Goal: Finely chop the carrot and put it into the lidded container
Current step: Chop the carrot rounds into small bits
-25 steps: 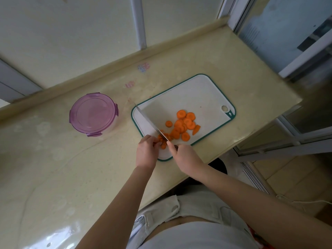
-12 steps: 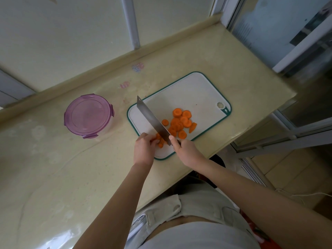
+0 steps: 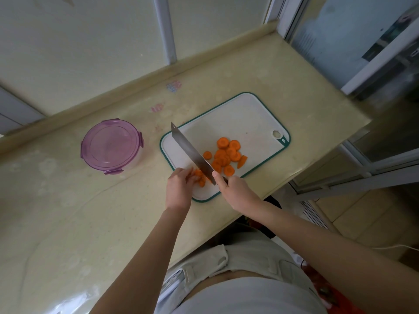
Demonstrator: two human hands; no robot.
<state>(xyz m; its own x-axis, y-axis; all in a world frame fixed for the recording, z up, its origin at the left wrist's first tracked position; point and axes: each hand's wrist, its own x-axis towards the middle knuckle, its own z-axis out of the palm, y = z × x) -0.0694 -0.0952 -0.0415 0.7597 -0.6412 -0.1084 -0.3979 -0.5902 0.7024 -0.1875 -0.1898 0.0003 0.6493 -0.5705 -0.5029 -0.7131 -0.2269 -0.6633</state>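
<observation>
Yellow counter (image 3: 90,223), centre frame: our knife (image 3: 192,152) has risen again, right hand (image 3: 235,189) gripping it, left hand (image 3: 179,189) pinching carrot (image 3: 201,181); chopping continues.

no readable text, labels or numbers anywhere

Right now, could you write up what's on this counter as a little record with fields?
Surface: pale counter
Board: white cutting board with a green rim, lying on the counter
Knife: knife gripped by the right hand, blade angled across the board's left part
Left hand: left hand, fingers curled on carrot pieces beside the blade
Cut so far: carrot slices heaped right of the blade
Container: round container, purple lid on, left of the board
</observation>
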